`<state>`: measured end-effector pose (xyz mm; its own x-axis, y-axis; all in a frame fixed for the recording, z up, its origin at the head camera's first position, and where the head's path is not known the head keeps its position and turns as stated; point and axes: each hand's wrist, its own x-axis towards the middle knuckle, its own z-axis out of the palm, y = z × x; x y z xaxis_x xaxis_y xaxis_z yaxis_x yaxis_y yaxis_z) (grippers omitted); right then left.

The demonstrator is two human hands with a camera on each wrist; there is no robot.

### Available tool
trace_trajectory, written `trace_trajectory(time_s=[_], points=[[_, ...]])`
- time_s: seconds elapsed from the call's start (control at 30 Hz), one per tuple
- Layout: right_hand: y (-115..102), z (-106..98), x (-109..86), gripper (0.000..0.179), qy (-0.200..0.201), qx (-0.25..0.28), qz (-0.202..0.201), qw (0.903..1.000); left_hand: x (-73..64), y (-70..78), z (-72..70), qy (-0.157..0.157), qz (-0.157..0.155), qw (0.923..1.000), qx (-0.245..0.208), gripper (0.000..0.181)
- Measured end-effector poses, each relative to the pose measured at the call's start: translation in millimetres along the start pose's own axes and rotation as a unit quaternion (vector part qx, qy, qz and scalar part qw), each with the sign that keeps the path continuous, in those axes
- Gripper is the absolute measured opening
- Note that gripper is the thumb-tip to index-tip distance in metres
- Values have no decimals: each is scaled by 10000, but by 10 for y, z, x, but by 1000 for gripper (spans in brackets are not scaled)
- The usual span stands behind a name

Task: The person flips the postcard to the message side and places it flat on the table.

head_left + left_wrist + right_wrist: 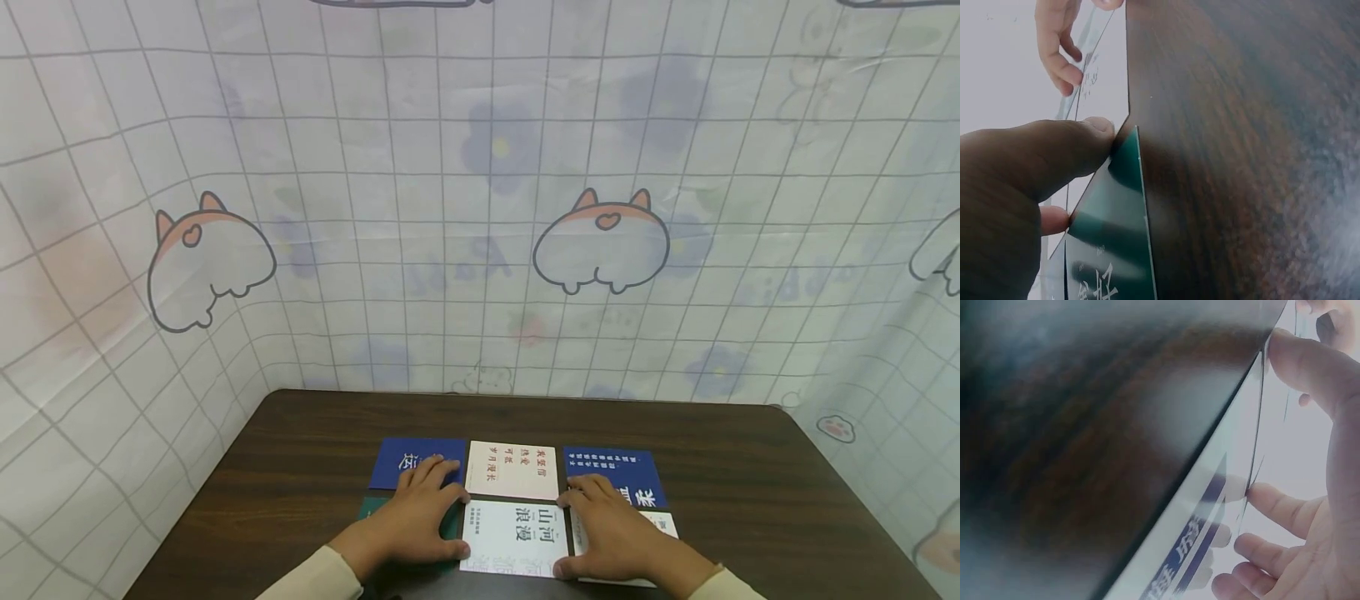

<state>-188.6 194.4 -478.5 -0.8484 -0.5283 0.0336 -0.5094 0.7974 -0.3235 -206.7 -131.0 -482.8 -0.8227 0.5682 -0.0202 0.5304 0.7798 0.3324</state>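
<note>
Several printed cards lie in two rows on the table. In the head view, the white card (498, 525) with large grey characters is the front middle one, between my two hands. My left hand (420, 517) lies over the green card (1125, 219), with thumb and forefinger at the white card's left edge. Fingers spread and relaxed, my right hand (611, 529) covers much of the front right card (663, 523); its thumb and forefinger touch near the white card's right edge. Behind are a blue card (386, 465), a cream card (517, 486) with red characters and another blue card (622, 468).
The dark wood table (277, 500) extends to both sides of the cards. A white checked curtain (450, 250) with cartoon prints hangs behind the table and along its sides.
</note>
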Motion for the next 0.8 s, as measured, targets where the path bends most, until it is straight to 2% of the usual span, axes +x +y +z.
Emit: trace_trajectory(time_s=[0.33, 0.57, 0.8], points=[[-15, -49, 24, 78, -75, 400, 102, 9991, 6, -4, 8, -10, 1, 10000, 14, 63], [-5, -34, 49, 77, 77, 341, 73, 9994, -1, 4, -2, -77, -50, 9999, -97, 68], [9, 17, 40, 82, 291, 342, 175, 9988, 6, -5, 7, 122, 59, 9998, -128, 66]])
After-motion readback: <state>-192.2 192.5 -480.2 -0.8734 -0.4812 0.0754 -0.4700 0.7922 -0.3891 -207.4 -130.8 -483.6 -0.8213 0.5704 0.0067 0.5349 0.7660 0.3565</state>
